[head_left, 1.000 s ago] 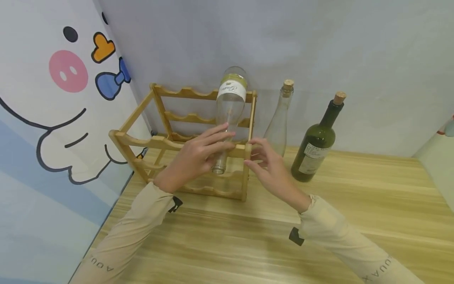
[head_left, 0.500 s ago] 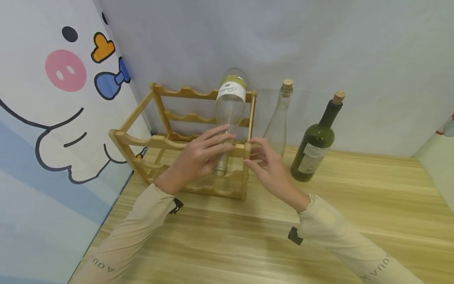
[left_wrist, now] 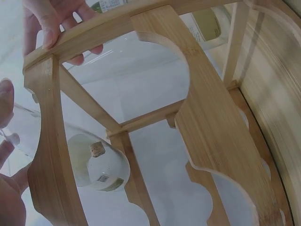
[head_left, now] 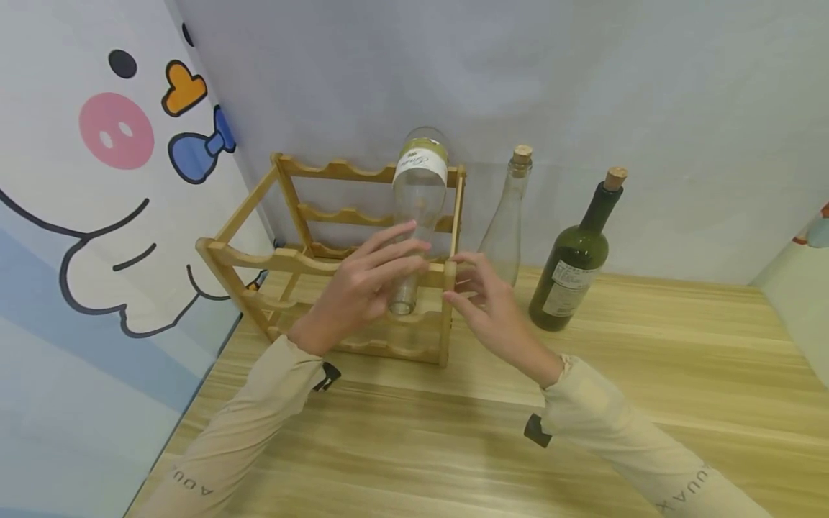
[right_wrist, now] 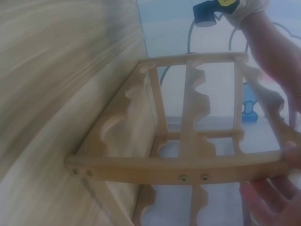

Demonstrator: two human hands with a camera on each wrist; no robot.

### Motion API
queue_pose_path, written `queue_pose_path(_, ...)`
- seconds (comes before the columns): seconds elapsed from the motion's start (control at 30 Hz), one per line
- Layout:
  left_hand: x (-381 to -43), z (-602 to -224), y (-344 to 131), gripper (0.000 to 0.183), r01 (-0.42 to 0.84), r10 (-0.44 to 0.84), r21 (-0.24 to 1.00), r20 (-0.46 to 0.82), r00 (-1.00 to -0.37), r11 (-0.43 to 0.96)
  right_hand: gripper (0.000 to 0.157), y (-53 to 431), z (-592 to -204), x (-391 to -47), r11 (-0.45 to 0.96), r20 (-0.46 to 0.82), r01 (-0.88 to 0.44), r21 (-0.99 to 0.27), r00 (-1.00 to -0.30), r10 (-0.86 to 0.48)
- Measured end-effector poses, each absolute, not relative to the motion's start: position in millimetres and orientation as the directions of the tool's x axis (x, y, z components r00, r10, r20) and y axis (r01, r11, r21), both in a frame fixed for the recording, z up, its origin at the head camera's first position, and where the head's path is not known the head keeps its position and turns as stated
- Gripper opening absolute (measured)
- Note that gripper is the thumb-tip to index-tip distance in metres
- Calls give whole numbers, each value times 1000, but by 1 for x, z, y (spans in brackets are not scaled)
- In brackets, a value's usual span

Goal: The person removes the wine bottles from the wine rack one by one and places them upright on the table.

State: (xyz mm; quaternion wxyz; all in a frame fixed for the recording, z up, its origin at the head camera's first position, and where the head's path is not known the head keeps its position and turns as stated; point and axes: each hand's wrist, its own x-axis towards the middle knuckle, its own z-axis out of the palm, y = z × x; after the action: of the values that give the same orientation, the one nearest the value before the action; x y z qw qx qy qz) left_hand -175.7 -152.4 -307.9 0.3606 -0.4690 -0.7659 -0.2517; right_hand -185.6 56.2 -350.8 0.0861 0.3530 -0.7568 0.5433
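A clear glass wine bottle (head_left: pixel 420 191) with a white and olive label lies in the top right cradle of the wooden wine rack (head_left: pixel 285 259). Its base is toward the wall, and its uncorked mouth points toward me. My left hand (head_left: pixel 363 280) holds the neck, fingers laid across it from above; the thumb is mostly hidden in the head view. In the left wrist view the bottle (left_wrist: pixel 106 169) shows behind the front rail. My right hand (head_left: pixel 488 298) grips the rack's front right corner post between thumb and fingers, as the right wrist view shows at the post (right_wrist: pixel 160 170).
A clear bottle (head_left: pixel 508 230) with a cork stands just behind my right hand. To its right is a corked dark green bottle (head_left: pixel 570 270). All stand on the wood-grain table (head_left: pixel 680 345), before a grey wall (head_left: pixel 583 86). A cartoon-printed panel (head_left: pixel 52 180) borders the left.
The lying bottle's base end sits slightly lower in the head view and its label looks slightly turned. Both hands keep their places on the neck and the post.
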Motion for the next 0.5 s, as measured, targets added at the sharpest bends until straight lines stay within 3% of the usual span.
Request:
queue_pose_path(0.13,-175,-306,-151,35,906,497,74,816,-296,417,44,56,-351,-186,169,507,-622,-764,-742,-439)
queue_pose_path(0.5,-174,-304,-148,18,915,373,105,890,-262,391,44,54,-348,-183,167,506,-614,-772,-752,-424)
